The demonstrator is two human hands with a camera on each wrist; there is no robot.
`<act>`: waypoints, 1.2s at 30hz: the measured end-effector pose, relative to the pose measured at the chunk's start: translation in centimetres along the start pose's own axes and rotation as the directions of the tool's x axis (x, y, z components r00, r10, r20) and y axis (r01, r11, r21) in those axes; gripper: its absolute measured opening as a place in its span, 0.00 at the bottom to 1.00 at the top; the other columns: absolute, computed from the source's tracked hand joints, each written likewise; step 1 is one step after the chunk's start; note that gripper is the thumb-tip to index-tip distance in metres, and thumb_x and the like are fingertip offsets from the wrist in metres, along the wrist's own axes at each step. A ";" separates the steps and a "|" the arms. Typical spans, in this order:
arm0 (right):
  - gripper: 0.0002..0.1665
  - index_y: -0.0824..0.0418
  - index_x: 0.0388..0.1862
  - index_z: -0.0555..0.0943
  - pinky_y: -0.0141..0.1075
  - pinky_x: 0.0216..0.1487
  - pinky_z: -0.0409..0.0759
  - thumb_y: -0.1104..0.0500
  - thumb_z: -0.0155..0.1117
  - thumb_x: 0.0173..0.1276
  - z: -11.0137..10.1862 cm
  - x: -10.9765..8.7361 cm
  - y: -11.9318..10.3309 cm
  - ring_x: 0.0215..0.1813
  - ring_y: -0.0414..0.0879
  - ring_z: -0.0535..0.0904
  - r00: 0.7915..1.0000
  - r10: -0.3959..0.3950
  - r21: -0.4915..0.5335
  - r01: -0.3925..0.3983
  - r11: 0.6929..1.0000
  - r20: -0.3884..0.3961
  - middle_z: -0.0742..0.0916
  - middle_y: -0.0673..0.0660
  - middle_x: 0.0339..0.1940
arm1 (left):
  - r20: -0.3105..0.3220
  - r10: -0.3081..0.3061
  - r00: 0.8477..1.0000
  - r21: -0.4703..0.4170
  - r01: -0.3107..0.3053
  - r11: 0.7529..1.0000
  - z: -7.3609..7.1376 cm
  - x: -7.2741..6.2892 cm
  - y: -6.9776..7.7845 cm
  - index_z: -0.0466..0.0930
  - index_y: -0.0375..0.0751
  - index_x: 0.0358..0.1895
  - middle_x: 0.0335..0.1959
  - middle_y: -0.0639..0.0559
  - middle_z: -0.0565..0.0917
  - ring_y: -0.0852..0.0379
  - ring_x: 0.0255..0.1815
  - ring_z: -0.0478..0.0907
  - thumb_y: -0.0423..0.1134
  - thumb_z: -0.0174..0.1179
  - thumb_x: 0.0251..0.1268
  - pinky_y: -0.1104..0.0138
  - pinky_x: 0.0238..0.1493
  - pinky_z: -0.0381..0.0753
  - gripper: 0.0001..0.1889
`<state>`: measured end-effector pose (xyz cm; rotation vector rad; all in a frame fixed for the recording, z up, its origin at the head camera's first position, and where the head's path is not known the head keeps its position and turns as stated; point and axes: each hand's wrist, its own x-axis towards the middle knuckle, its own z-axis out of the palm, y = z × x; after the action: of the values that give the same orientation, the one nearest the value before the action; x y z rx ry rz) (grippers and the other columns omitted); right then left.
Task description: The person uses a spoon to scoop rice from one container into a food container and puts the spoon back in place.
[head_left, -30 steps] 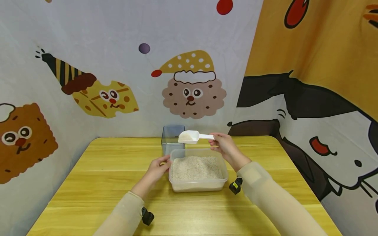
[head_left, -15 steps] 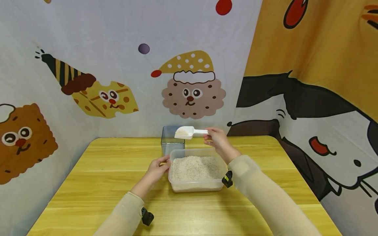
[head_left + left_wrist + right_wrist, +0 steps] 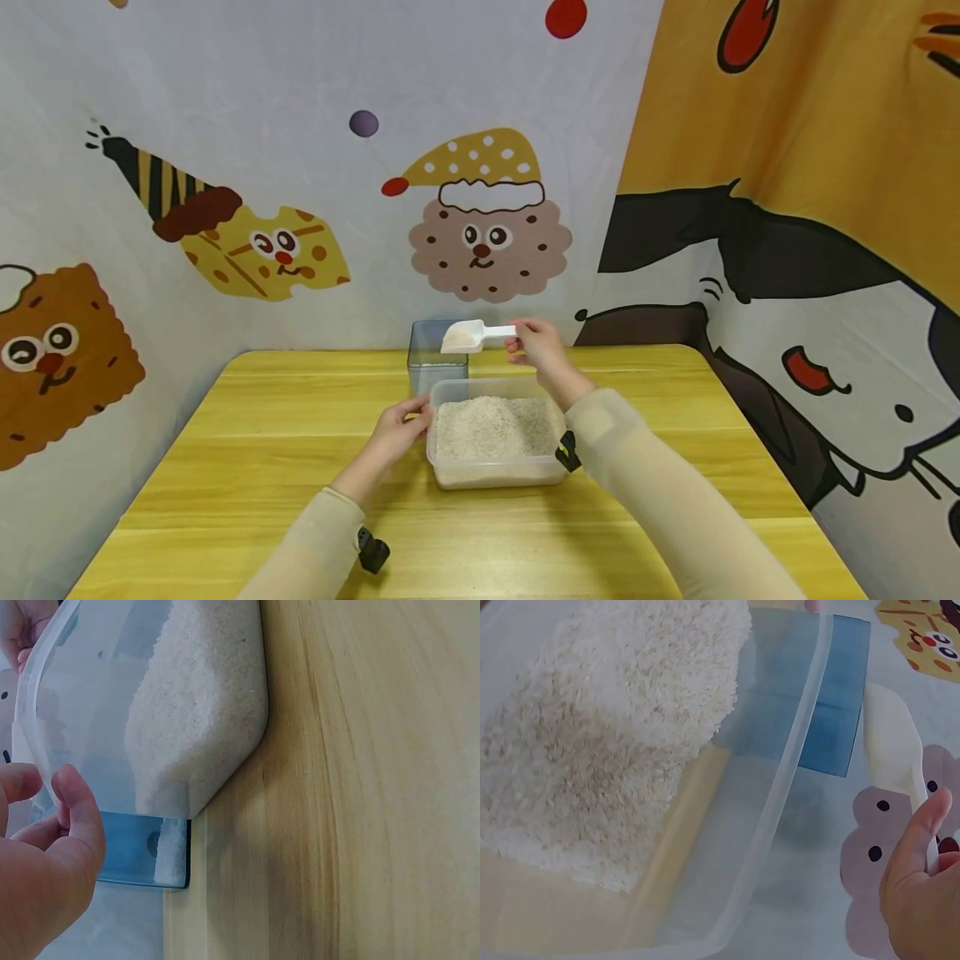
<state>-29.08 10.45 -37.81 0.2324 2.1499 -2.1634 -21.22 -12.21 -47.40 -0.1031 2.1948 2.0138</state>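
White scoop [image 3: 475, 336] near the blue bin [image 3: 438, 382]
Our right hand [image 3: 542, 347] grips it; our left hand [image 3: 395, 427] pinches the clear rice tub [image 3: 498, 475] at its rim.

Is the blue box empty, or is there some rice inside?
Partly filled: through the wall of the blue box, the left wrist view shows a low layer of rice at its bottom.

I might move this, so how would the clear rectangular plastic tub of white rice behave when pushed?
The clear rectangular plastic tub is probably heavy for its size, given the mounded white rice inside. Its low, broad shape suggests it would likely slide rather than tip.
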 end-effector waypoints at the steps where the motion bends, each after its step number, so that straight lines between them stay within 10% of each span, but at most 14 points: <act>1: 0.17 0.73 0.53 0.75 0.29 0.26 0.80 0.63 0.46 0.75 0.1 0.0 0.0 0.25 0.40 0.75 1.000 -0.018 -0.020 0.018 1.000 -0.001 0.79 0.54 0.25 | 0.000 0.001 1.000 0.001 -0.001 1.000 0.0 0.0 0.0 0.66 0.29 0.66 0.49 0.42 0.71 0.50 0.50 0.75 0.32 0.52 0.70 0.69 0.45 0.79 0.23; 9: 0.16 0.71 0.52 0.77 0.34 0.27 0.82 0.63 0.47 0.75 1.1 -0.3 -0.1 0.28 0.46 0.78 0.981 -0.189 -0.193 0.192 0.962 0.035 0.83 0.65 0.31 | -0.016 -0.002 1.000 -0.007 0.002 1.000 0.1 0.0 0.1 0.68 0.29 0.65 0.47 0.45 0.72 0.54 0.45 0.76 0.31 0.53 0.69 0.71 0.41 0.78 0.22; 18: 0.15 0.65 0.52 0.80 0.43 0.34 0.84 0.61 0.50 0.74 1.3 -1.1 -0.1 0.30 0.46 0.80 0.930 -0.346 -0.399 0.365 0.841 0.121 0.85 0.65 0.34 | -0.001 -0.008 1.000 -0.003 0.008 1.000 0.0 0.0 0.1 0.66 0.30 0.66 0.48 0.43 0.71 0.52 0.48 0.75 0.31 0.52 0.69 0.70 0.42 0.78 0.23; 22: 0.14 0.63 0.51 0.82 0.35 0.30 0.83 0.61 0.53 0.73 1.3 -1.3 -0.2 0.29 0.44 0.80 0.856 -0.478 -0.530 0.504 0.682 0.199 0.86 0.61 0.33 | 0.003 -0.004 1.000 -0.011 0.004 1.000 0.0 0.0 0.2 0.66 0.29 0.66 0.48 0.42 0.71 0.51 0.47 0.75 0.30 0.52 0.70 0.69 0.43 0.78 0.23; 27: 0.11 0.61 0.46 0.84 0.34 0.38 0.82 0.63 0.57 0.70 1.1 -1.6 -0.3 0.36 0.45 0.83 0.655 -0.667 -0.645 0.688 0.332 0.356 0.87 0.57 0.38 | 0.001 -0.006 1.000 -0.011 0.006 1.000 0.0 0.0 0.2 0.66 0.29 0.66 0.49 0.41 0.71 0.51 0.48 0.75 0.31 0.52 0.70 0.69 0.43 0.78 0.23; 29: 0.11 0.61 0.46 0.84 0.36 0.44 0.82 0.64 0.58 0.69 1.1 -1.7 -0.2 0.41 0.47 0.83 0.598 -0.693 -0.649 0.720 0.245 0.402 0.87 0.56 0.41 | 0.003 -0.007 1.000 -0.012 0.007 1.000 0.0 0.0 0.1 0.65 0.29 0.66 0.50 0.41 0.71 0.51 0.48 0.75 0.31 0.51 0.70 0.70 0.43 0.78 0.23; 33: 0.11 0.59 0.47 0.84 0.36 0.47 0.81 0.64 0.57 0.69 1.1 -2.1 -0.3 0.45 0.48 0.83 0.567 -0.696 -0.643 0.740 0.196 0.441 0.87 0.55 0.42 | 0.010 -0.007 1.000 -0.013 0.007 1.000 -0.1 0.0 0.1 0.65 0.30 0.67 0.50 0.41 0.71 0.52 0.48 0.75 0.31 0.51 0.70 0.70 0.43 0.78 0.23; 36: 0.11 0.59 0.47 0.84 0.36 0.47 0.81 0.64 0.57 0.70 1.0 -2.4 -0.4 0.46 0.48 0.82 0.576 -0.694 -0.632 0.742 0.222 0.432 0.87 0.56 0.43 | 0.011 -0.006 1.000 -0.009 0.006 1.000 -0.1 0.0 0.1 0.64 0.30 0.67 0.51 0.41 0.71 0.53 0.48 0.75 0.31 0.51 0.70 0.70 0.43 0.78 0.23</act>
<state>-26.85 9.37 -37.07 -1.1246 3.2890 -1.0358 -21.21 -12.30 -47.33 -0.0988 2.1761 2.0164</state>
